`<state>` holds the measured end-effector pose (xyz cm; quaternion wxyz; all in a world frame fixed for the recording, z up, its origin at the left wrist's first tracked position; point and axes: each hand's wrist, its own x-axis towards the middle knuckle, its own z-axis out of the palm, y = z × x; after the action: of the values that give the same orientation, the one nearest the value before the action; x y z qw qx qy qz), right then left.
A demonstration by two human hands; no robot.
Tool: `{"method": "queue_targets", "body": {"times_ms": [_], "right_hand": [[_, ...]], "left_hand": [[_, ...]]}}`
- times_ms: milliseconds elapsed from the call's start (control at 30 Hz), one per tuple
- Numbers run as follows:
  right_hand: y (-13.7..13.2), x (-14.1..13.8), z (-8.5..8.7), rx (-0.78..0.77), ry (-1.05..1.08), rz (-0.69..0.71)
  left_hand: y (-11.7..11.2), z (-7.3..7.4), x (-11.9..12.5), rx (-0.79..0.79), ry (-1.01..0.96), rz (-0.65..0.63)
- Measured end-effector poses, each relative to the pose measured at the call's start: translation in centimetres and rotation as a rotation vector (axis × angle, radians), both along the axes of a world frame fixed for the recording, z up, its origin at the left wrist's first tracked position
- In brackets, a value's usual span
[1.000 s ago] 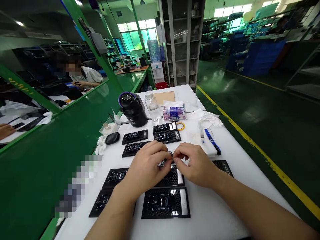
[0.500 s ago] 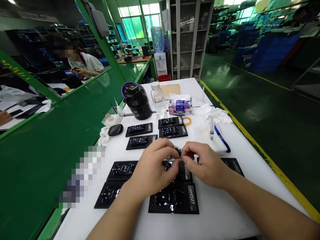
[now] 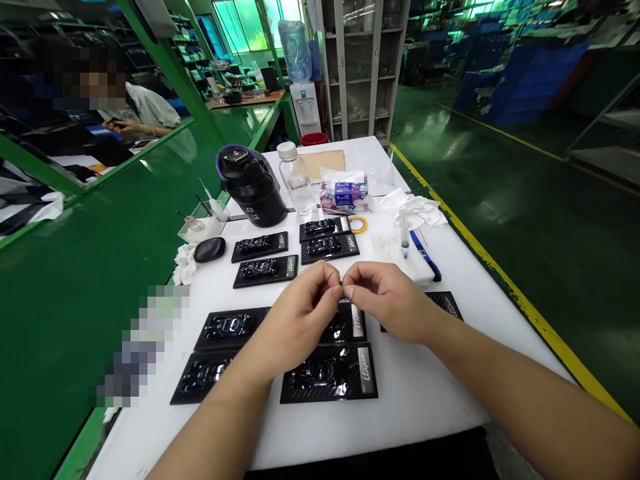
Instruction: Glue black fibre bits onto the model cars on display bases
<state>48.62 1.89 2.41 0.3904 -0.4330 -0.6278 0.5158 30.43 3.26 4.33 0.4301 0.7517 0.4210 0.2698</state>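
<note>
My left hand [image 3: 304, 313] and my right hand [image 3: 393, 300] meet fingertip to fingertip above the table. Both are closed in a pinch, and whatever lies between the fingertips is too small to make out. Beneath them is a black plaque [image 3: 357, 321] with a dark glossy model car, partly hidden by the hands. Closer to me lies another plaque [image 3: 369, 373] with a silver "Utopia" label. Two more plaques, a rear one [image 3: 235, 325] and a front one [image 3: 203, 377], lie left of my hands, partly covered by my left arm. A further plaque [image 3: 445, 305] shows behind my right wrist.
Beyond my hands lie several similar plaques [image 3: 267, 268]. Behind them stand a black jug [image 3: 253, 187], a clear bottle [image 3: 299, 183] and a tissue pack [image 3: 344, 192]. A syringe [image 3: 405, 233] and a blue cutter [image 3: 426, 257] lie right. A co-worker [image 3: 145, 110] sits across the green partition.
The camera view has shifted, so the table's contents appear further left and slightly higher. My hands remain pinched together, and the dark pile once visible behind them is now mostly hidden.
</note>
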Motion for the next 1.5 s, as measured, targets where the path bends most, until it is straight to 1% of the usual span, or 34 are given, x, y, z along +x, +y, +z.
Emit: {"method": "queue_targets", "body": {"times_ms": [33,67,100,167,200,233,267,300,367,400,433,467,500,533,567,600,633,667,700,733,767,833,900,933,1100,1200,1300,1500], "right_hand": [[0.0,0.0,0.1,0.018,-0.034,-0.007],[0.0,0.0,0.2,0.069,-0.080,-0.022],[0.0,0.0,0.3,0.157,-0.136,-0.045],[-0.1,0.0,0.6,0.391,-0.246,-0.096],[-0.2,0.0,0.7,0.483,-0.276,-0.111],[-0.3,0.0,0.7,0.511,-0.280,-0.110],[-0.5,0.0,0.7,0.463,-0.254,-0.091],[-0.6,0.1,0.6,0.351,-0.200,-0.054],[-0.7,0.4,0.3,0.057,-0.040,0.036],[-0.7,0.5,0.1,-0.075,0.051,0.078],[-0.6,0.7,0.0,-0.171,0.132,0.116],[-0.5,0.8,0.0,-0.229,0.186,0.145],[-0.2,0.7,0.2,-0.249,0.196,0.159],[0.1,0.6,0.4,-0.226,0.151,0.159],[0.7,0.2,0.7,-0.154,0.052,0.143],[1.4,-0.4,1.0,-0.035,-0.089,0.121],[2.3,-1.3,1.3,0.114,-0.253,0.107],[3.4,-2.4,1.5,0.276,-0.429,0.102],[4.7,-3.6,1.5,0.431,-0.583,0.138],[5.9,-4.8,1.3,0.546,-0.732,0.201],[7.1,-6.1,1.1,0.604,-0.866,0.248],[9.1,-8.3,0.3,0.630,-0.959,0.272],[10.1,-9.7,-0.4,0.620,-0.999,0.263],[10.2,-10.2,-0.6,0.614,-1.016,0.254],[8.6,-11.9,-0.8,0.572,-1.066,0.204],[7.6,-13.1,-0.8,0.554,-1.052,0.207],[7.0,-13.6,-1.2,0.519,-1.024,0.184],[6.4,-13.1,-2.1,0.498,-0.956,0.189]], "left_hand": [[-0.1,0.0,0.0,0.003,0.029,-0.012],[-0.2,-0.1,0.0,0.012,0.056,-0.016],[-0.3,-0.1,-0.1,0.024,0.077,-0.015],[-0.5,-0.2,-0.1,0.039,0.096,-0.010],[-0.6,-0.2,-0.1,0.035,0.091,-0.014],[-0.6,-0.3,0.0,0.024,0.075,-0.026],[-0.7,-0.2,0.1,0.005,0.048,-0.044],[-0.8,-0.2,0.1,-0.017,0.014,-0.064],[-1.1,0.1,0.3,-0.021,-0.050,-0.074],[-1.3,0.4,0.2,0.024,-0.059,-0.052],[-1.5,0.7,0.0,0.111,-0.046,-0.013],[-1.7,1.2,-0.5,0.234,-0.015,0.043],[-1.9,1.7,-1.2,0.374,0.030,0.113],[-1.9,2.2,-2.1,0.513,0.076,0.188],[-1.9,2.7,-3.3,0.625,0.121,0.266],[-1.6,3.1,-4.7,0.690,0.167,0.349],[-1.1,3.4,-6.2,0.705,0.215,0.427],[-0.4,3.5,-7.6,0.666,0.275,0.501],[0.6,3.5,-9.0,0.590,0.343,0.554],[1.6,3.3,-10.2,0.498,0.403,0.575],[2.6,2.9,-11.2,0.416,0.447,0.563],[4.5,1.9,-12.6,0.329,0.493,0.474],[5.8,0.8,-13.4,0.323,0.496,0.391],[6.1,0.3,-13.7,0.330,0.487,0.371],[6.3,-2.4,-14.1,0.384,0.395,0.362],[6.5,-3.5,-14.1,0.412,0.370,0.338],[6.8,-4.0,-14.3,0.409,0.367,0.342],[6.7,-4.4,-14.9,0.397,0.350,0.322]]}}
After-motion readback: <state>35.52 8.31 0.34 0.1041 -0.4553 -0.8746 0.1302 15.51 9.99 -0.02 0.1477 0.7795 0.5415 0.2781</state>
